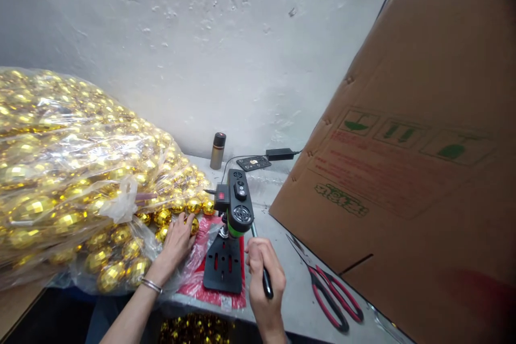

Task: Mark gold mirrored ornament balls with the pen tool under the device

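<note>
My left hand (177,239), with a bracelet at the wrist, curls its fingers around a shiny gold faceted ball (195,226) at the mouth of a clear plastic bag. More gold balls (163,217) lie close by, beside the fingers. My right hand (266,274) is closed around a slim tool with a black handle (267,285); its thin shaft points up behind a black device, so the tip is hidden. That black device (241,201), with round grilles and a green band, stands on a slotted black base plate (223,269) between my hands.
A huge clear bag of gold balls (80,156) fills the left. Red plastic packaging (193,282) lies under the base plate. Scissors (332,295) rest at right, by a big cardboard box (395,172). Behind are a small bottle (217,151), a phone (253,163) and a power adapter (280,154).
</note>
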Demonstrator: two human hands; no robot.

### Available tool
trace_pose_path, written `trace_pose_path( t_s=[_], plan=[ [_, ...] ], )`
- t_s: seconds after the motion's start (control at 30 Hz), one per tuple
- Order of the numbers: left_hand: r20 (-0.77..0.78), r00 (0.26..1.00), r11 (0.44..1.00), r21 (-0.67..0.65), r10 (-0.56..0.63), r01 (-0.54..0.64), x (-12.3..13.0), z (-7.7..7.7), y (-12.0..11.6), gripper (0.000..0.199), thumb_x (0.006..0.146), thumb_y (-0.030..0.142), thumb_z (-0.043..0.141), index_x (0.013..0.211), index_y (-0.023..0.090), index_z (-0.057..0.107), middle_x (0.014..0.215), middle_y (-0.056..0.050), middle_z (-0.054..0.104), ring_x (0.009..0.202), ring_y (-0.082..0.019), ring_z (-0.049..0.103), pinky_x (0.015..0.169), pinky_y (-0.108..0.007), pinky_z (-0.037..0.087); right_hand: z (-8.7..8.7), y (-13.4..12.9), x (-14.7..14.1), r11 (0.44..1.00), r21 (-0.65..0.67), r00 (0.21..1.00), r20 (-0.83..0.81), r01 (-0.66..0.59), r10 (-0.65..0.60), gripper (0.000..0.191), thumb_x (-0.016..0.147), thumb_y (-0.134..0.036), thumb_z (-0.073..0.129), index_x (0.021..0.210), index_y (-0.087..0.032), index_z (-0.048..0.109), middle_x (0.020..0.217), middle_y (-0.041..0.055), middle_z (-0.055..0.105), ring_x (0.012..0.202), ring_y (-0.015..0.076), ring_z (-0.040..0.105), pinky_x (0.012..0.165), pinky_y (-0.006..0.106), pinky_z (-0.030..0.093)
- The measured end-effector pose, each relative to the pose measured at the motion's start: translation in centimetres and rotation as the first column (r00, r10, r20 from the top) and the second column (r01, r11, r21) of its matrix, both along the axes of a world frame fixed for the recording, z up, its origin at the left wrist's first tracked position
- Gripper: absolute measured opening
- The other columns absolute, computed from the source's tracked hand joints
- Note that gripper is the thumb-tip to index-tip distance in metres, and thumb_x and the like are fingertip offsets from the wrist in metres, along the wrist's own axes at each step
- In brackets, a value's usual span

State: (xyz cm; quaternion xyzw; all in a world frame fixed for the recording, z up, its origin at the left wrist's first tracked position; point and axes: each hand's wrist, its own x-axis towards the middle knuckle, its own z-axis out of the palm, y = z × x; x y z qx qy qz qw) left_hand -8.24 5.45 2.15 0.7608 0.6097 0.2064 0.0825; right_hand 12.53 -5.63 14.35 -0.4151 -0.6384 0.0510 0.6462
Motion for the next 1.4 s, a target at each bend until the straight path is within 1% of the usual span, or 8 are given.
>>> trace_pose_path(
  t_s=[0.2,0.33,0.43,0.6,0.83,0.97,1.2,1.4],
  plan=[
    [0.284,0.957,0.994,-0.073,-0.061,0.085,0.8,1.0,-0.6,0.048,0.087,0.036,0.062,0.131,0.016,0.056,0.122,-0.014,0.065,0.110,-0.030,0.067,0.095,-0.044,0.055,2.0,0.0,-0.1,0.993,-0.116,0.999,-0.047,0.016,-0.022,0.033,0.105,-0.022,0.043,0.073,-0.022,0.050,0.067,-0.0035,0.043,0.057,0.0116,0.042,0.052,0.024,0.037],
    [0.773,0.625,0.957,-0.250,0.106,0.147,2.0,0.8,-2.6,0.059,0.089,0.063,0.057,0.128,0.019,0.058,0.109,-0.008,0.073,0.096,-0.024,0.071,0.085,-0.036,0.057,2.6,0.1,-0.2,0.992,-0.128,0.998,-0.065,0.005,-0.013,0.034,0.105,-0.025,0.043,0.071,-0.022,0.049,0.066,-0.0034,0.042,0.058,0.0119,0.042,0.052,0.024,0.038],
    [0.834,0.500,0.880,-0.400,0.233,0.256,3.2,0.0,-4.1,0.072,0.085,0.075,0.055,0.131,0.019,0.054,0.081,0.001,0.070,0.064,-0.016,0.066,0.059,-0.026,0.050,2.5,0.2,-0.2,0.993,-0.121,0.998,-0.067,-0.012,0.004,0.034,0.105,-0.024,0.042,0.072,-0.022,0.049,0.067,-0.0030,0.044,0.058,0.0117,0.044,0.053,0.024,0.039],
    [0.801,0.561,0.869,-0.416,0.209,0.270,4.5,-0.5,-5.1,0.080,0.078,0.077,0.062,0.129,0.015,0.057,0.063,0.006,0.060,0.050,-0.015,0.057,0.047,-0.025,0.042,2.4,0.1,-0.1,0.996,-0.089,0.999,-0.045,-0.026,0.022,0.031,0.104,-0.019,0.043,0.074,-0.022,0.048,0.068,-0.0028,0.047,0.060,0.0109,0.046,0.055,0.022,0.040],
    [0.729,0.681,0.944,-0.173,-0.068,0.280,5.6,1.5,-5.5,0.049,0.084,0.046,0.069,0.125,0.020,0.064,0.112,-0.010,0.076,0.101,-0.028,0.072,0.091,-0.041,0.058,2.5,-0.1,-0.1,0.997,-0.070,1.000,-0.021,-0.013,0.011,0.030,0.104,-0.017,0.043,0.077,-0.022,0.051,0.070,-0.0026,0.051,0.061,0.0104,0.052,0.057,0.020,0.043],
    [0.645,0.747,0.937,-0.141,-0.157,0.319,5.8,1.7,-5.6,0.042,0.084,0.036,0.067,0.122,0.020,0.064,0.112,-0.011,0.076,0.100,-0.029,0.072,0.091,-0.042,0.057,2.5,-0.1,-0.2,0.998,-0.061,0.999,-0.029,-0.019,0.018,0.029,0.104,-0.016,0.042,0.077,-0.022,0.052,0.071,-0.0026,0.053,0.062,0.0101,0.053,0.058,0.020,0.044],
    [0.568,0.797,0.932,-0.134,-0.206,0.337,5.6,-0.1,-6.2,0.053,0.080,0.032,0.071,0.130,0.020,0.059,0.124,-0.015,0.073,0.111,-0.033,0.071,0.097,-0.047,0.056,2.3,-0.2,-0.1,0.998,-0.064,1.000,-0.021,-0.007,0.006,0.028,0.104,-0.014,0.043,0.078,-0.022,0.052,0.071,-0.0023,0.053,0.062,0.0101,0.054,0.058,0.019,0.045],
    [0.435,0.882,0.963,-0.100,-0.182,0.249,7.0,0.8,-5.6,0.041,0.081,0.033,0.067,0.120,0.018,0.064,0.116,-0.015,0.073,0.105,-0.035,0.071,0.091,-0.049,0.056,2.4,-0.2,-0.1,0.998,-0.051,1.000,-0.010,-0.020,0.020,0.026,0.103,-0.011,0.043,0.080,-0.023,0.051,0.073,-0.0035,0.053,0.064,0.0085,0.055,0.060,0.016,0.045]
  ],
)
